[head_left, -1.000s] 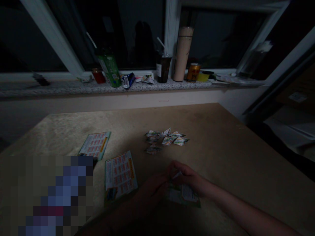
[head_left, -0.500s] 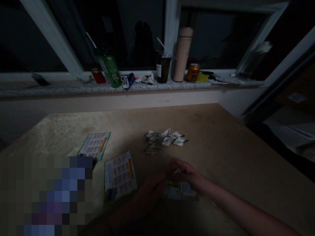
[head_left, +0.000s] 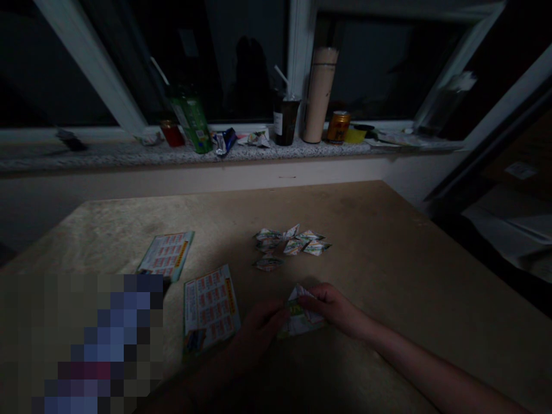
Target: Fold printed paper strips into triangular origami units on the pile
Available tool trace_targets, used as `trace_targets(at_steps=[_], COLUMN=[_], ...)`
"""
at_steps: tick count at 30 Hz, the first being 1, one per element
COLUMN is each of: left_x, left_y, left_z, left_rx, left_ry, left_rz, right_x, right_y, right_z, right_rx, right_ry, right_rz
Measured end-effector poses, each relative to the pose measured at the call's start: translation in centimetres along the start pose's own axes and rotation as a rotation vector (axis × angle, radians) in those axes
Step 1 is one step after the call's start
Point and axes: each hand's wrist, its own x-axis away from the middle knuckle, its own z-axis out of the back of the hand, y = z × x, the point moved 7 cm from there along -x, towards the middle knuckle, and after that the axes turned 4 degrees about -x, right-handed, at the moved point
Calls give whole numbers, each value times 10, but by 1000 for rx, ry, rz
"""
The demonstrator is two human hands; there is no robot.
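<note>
Between my hands, low in the middle of the head view, is a printed paper sheet (head_left: 299, 326) with a corner folded to a point at the top. My right hand (head_left: 334, 307) pinches its upper right part, thumb over the fold. My left hand (head_left: 265, 325), in shadow, grips the sheet's left edge with closed fingers. Beyond them lie several small folded paper pieces (head_left: 294, 247) in a loose group. A flat printed leaflet (head_left: 210, 307) rests beside my left hand, and a second leaflet (head_left: 168, 253) lies farther left.
A granite windowsill (head_left: 241, 154) behind the brown table (head_left: 388, 247) carries a green bottle (head_left: 194, 123), a dark cup with a straw (head_left: 285, 121), a pink flask (head_left: 319, 95) and an orange can (head_left: 338, 127). Pixelated blocks hide the lower left.
The sheet's upper corner now stands folded into a point where it lay flatter before. My right hand has shifted slightly and its thumb presses on the fold. My left hand stays at the left edge.
</note>
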Motion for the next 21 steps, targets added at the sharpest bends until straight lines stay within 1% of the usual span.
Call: trace_targets(at_steps=[2, 3, 6, 8, 12, 17, 19, 21], left_x=[0, -1, 0, 0, -3, -5, -3, 0], left_y=[-1, -2, -5, -5, 1, 6, 8, 9], left_z=[-1, 0, 6, 10, 10, 4, 3, 3], left_rx=[-13, -8, 40, 69, 72, 23, 15, 3], left_ry=[-21, -12, 67, 106, 103, 18, 6, -7], left_rz=[11, 29, 100, 132, 115, 34, 27, 27], right_x=[1, 1, 2, 2, 3, 6, 7, 7], right_y=[-2, -3, -1, 3, 5, -6, -7, -5], right_z=[1, 2, 10, 14, 12, 5, 5, 8], right_rx=[-19, -51, -167, -207, -242, -289, -286, -271], right_ry=[14, 36, 132, 170, 127, 59, 63, 97], right_rz=[9, 10, -2, -29, -41, -2, 3, 4])
